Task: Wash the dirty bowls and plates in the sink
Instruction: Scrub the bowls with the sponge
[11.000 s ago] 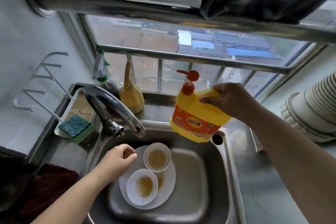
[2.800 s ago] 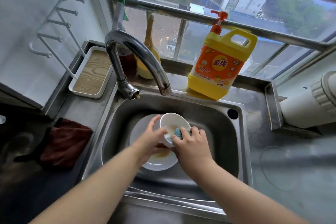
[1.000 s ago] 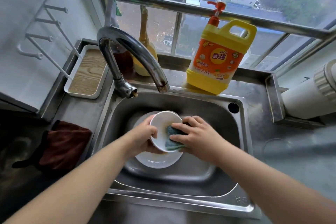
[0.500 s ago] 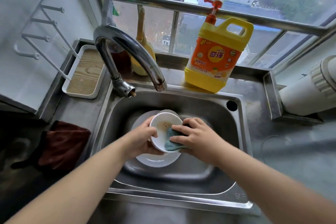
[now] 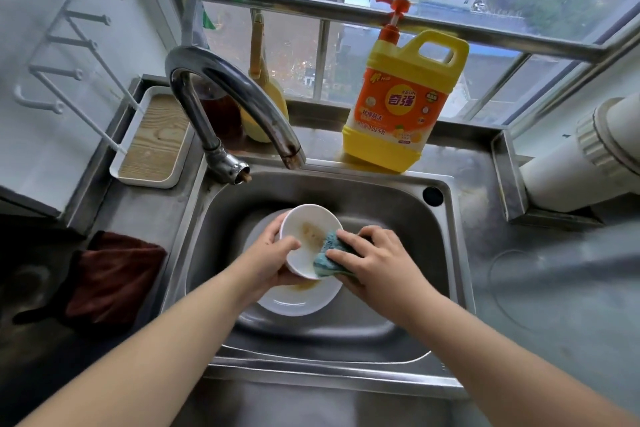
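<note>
My left hand (image 5: 268, 258) grips a small white bowl (image 5: 304, 236) by its left rim, tilted toward me above the steel sink (image 5: 398, 218). Brown residue streaks the inside of the bowl. My right hand (image 5: 374, 258) holds a blue-green sponge (image 5: 327, 253) with its fingers curled over it, pressing it against the bowl's lower right inner wall. Under the bowl lies a white plate (image 5: 294, 300) with a brown smear near its far edge. A second bowl is not visible; my hands hide that spot.
A curved steel tap (image 5: 242, 97) arches over the sink's back left, no water running. A yellow dish soap bottle (image 5: 401, 100) stands on the back ledge. A white tray with a wooden base (image 5: 156, 142) sits at the left, and a dark red cloth (image 5: 110, 279) lies on the counter.
The sponge has slid from the bowl's centre toward its lower right wall, uncovering the brown residue. The bowl stays tilted in my left hand above the plate.
</note>
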Demonstrator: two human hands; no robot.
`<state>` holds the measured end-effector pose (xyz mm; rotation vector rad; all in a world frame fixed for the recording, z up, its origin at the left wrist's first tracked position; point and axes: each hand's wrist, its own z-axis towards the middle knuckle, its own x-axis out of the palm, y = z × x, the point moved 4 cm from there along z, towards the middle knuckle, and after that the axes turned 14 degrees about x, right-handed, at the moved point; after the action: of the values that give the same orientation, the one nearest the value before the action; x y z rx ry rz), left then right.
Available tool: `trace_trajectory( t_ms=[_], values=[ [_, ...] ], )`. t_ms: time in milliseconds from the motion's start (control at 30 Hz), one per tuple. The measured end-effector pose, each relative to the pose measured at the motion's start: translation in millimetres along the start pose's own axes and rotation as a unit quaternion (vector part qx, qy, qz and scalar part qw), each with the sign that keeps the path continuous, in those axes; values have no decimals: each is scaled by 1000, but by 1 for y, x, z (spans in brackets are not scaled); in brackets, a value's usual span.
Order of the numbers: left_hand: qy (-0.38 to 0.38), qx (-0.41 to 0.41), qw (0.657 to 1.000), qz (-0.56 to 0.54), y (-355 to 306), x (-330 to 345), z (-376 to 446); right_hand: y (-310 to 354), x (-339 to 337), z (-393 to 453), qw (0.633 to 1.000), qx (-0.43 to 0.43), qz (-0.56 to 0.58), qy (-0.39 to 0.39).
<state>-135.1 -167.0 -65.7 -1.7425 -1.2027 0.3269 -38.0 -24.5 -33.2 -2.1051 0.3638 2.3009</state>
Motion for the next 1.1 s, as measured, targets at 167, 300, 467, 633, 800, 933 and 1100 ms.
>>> trace_trajectory(
  t_ms=[167, 300, 467, 633, 800, 933, 1100],
  values=[
    [18, -8, 998, 63, 1, 9, 4, -20, -14, -9, 985, 155, 80, -8],
    [62, 71, 962, 257, 20, 15, 8, -52, -17, -31, 921, 354, 164, -10],
    [199, 275, 715, 612, 43, 43, -6, -70, -14, -56, 897, 409, 166, 5],
    [197, 383, 628, 648, 47, 51, -18, -75, -12, -71, 890, 426, 162, 24],
    [77, 97, 953, 276, 52, 29, -5, -66, -6, -72, 888, 421, 180, 52],
    [12, -45, 997, 64, 51, 19, -8, -40, -8, -65, 908, 361, 197, 83],
    [33, -47, 998, 22, 43, 23, -11, 11, 2, -37, 947, 236, 169, 139]
  ],
)
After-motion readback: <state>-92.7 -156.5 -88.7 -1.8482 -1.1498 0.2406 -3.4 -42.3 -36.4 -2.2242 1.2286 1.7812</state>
